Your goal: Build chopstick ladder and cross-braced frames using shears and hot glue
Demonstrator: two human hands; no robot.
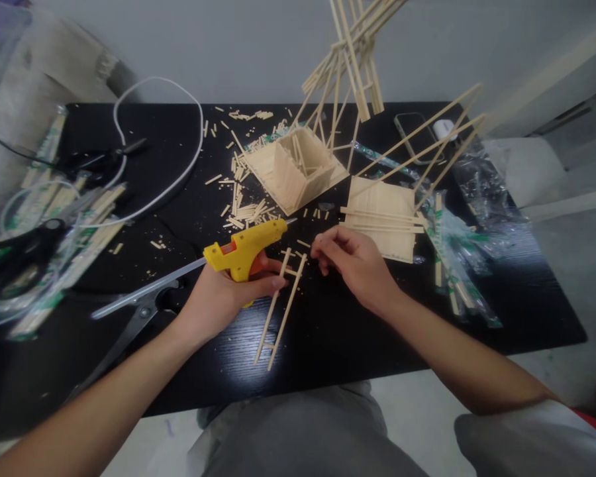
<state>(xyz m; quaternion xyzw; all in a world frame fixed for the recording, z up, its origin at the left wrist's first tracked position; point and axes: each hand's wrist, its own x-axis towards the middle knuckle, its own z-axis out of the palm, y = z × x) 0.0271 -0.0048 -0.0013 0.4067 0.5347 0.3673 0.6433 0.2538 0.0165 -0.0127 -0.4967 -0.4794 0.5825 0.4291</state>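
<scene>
My left hand (pixel 218 295) is closed around a yellow hot glue gun (pixel 251 245), its nozzle pointing up and right. A clear glue stick (pixel 149 288) sticks out behind the gun. The thumb and fingertips of the same hand also meet at a small ladder-like frame of wooden sticks (pixel 279 318), two long rails with short crosspieces. Just right of this frame, my right hand (pixel 352 265) is held with curled fingers pressed together. Whatever its fingertips may hold cannot be made out.
Behind my hands stands a wooden-stick box (pixel 302 169) on a base, with a tall stick structure (pixel 345 73). A stick panel with uprights (pixel 382 205) lies right. Around are cut pieces (pixel 251 212), pliers (pixel 139 318), scissors (pixel 40 238), a white cable (pixel 201 126), a phone (pixel 417 136) and plastic wrappers (pixel 467 258).
</scene>
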